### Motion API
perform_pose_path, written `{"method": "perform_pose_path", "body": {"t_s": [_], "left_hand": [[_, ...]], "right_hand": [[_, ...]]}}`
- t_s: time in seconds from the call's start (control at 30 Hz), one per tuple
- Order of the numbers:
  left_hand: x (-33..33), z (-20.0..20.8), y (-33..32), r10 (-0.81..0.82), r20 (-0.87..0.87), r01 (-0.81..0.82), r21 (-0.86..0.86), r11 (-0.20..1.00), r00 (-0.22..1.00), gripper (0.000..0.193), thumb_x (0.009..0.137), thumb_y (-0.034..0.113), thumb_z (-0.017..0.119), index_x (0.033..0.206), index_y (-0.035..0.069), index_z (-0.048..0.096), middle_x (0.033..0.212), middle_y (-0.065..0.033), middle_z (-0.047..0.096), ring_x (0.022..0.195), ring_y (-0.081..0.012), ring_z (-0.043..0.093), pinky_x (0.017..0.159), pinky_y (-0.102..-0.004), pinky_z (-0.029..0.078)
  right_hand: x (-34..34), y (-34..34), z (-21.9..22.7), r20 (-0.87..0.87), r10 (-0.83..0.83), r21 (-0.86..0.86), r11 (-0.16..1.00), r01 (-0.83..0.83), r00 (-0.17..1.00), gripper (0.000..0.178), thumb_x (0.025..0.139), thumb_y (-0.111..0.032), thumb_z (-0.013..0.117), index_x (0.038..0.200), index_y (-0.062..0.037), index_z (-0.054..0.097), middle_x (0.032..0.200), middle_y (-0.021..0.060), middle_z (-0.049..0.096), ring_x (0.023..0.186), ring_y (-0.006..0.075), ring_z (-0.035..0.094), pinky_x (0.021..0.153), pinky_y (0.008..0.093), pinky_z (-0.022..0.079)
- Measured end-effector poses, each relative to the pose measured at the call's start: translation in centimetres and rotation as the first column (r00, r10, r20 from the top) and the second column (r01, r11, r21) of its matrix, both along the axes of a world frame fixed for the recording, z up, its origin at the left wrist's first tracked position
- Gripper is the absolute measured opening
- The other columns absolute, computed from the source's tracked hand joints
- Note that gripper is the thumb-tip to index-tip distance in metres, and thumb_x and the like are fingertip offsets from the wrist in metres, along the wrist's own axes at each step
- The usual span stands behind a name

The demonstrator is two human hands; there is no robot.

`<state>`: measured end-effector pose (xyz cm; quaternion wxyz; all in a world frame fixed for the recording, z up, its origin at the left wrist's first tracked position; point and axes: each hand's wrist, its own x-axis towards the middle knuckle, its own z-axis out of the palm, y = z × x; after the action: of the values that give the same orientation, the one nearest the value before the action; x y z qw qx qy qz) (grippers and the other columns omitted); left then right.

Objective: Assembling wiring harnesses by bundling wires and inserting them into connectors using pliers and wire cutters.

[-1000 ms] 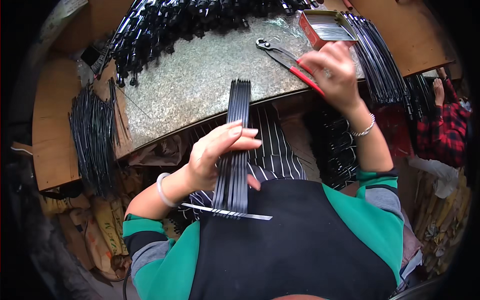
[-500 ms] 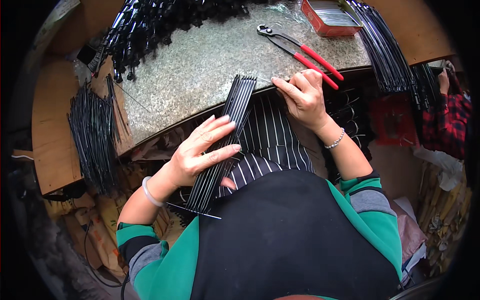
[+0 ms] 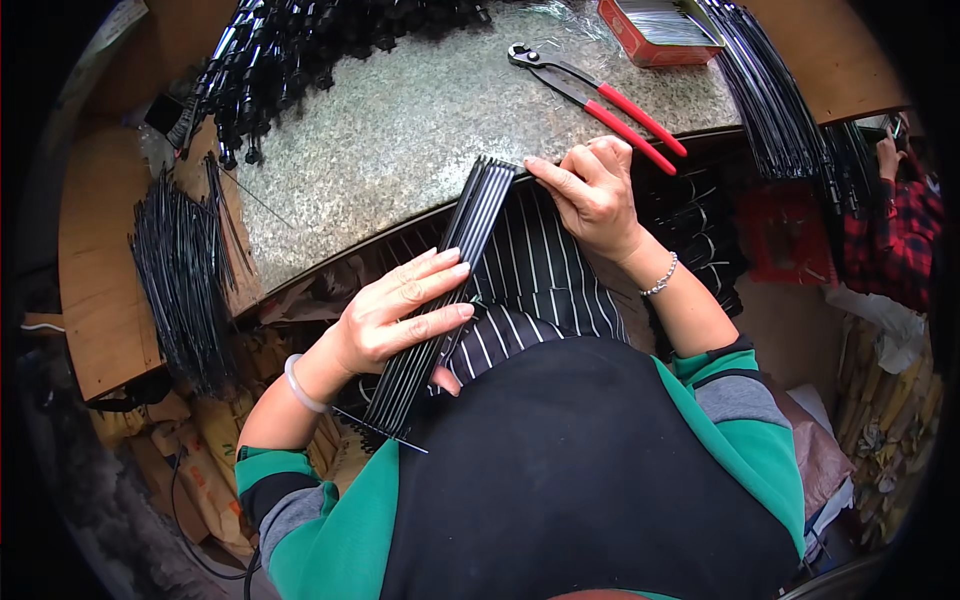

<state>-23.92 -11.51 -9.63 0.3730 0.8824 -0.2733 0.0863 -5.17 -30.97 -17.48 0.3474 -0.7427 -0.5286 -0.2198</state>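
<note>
A flat row of long black ribs (image 3: 470,230) runs from the grey speckled tabletop (image 3: 400,110) edge down onto my lap, threaded on a thin wire (image 3: 385,432) at the lower end. My left hand (image 3: 395,315) grips the row around its middle, fingers laid across it. My right hand (image 3: 590,190) touches the upper end of the row with its fingertips at the table edge. Red-handled pliers (image 3: 600,95) lie on the table just beyond my right hand, not held.
A heap of black rib assemblies (image 3: 300,50) covers the far left of the table. A loose bundle of black rods (image 3: 185,270) lies on the wooden board at left. A red tray (image 3: 660,20) and more black rods (image 3: 770,90) are far right. Another person's hand (image 3: 887,155) shows at right.
My right hand left the pliers on the table and came down to the top of the rib row. The row has tilted, its lower end swinging left with my left hand.
</note>
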Motion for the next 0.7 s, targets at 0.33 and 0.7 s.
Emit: {"method": "perform_pose_path", "body": {"t_s": [0.33,0.7], "left_hand": [[-0.1,-0.8,0.1,-0.05,0.048,0.049,0.011,0.999,0.998,0.061,0.06,0.046,0.069,0.103,0.004,0.061,0.113,-0.0219,0.056,0.11,-0.0366,0.052,0.093,-0.0471,0.042],[0.5,-0.1,0.4,-0.105,0.107,0.1,0.056,0.993,0.989,0.06,0.063,0.047,0.069,0.102,0.003,0.062,0.112,-0.0208,0.056,0.108,-0.0379,0.053,0.091,-0.0471,0.043]], "right_hand": [[-0.3,0.4,-0.3,0.02,0.005,-0.026,1.0,-0.005,1.0,0.032,0.07,-0.009,0.066,0.1,-0.0176,0.065,0.071,-0.0014,0.046,0.072,0.0181,0.044,0.077,0.0342,0.032],[-1.0,1.2,1.2,-0.019,0.049,-0.226,0.973,-0.052,0.999,0.057,0.059,0.001,0.053,0.114,-0.0096,0.05,0.095,0.0111,0.043,0.091,0.029,0.041,0.088,0.0417,0.03]]}}
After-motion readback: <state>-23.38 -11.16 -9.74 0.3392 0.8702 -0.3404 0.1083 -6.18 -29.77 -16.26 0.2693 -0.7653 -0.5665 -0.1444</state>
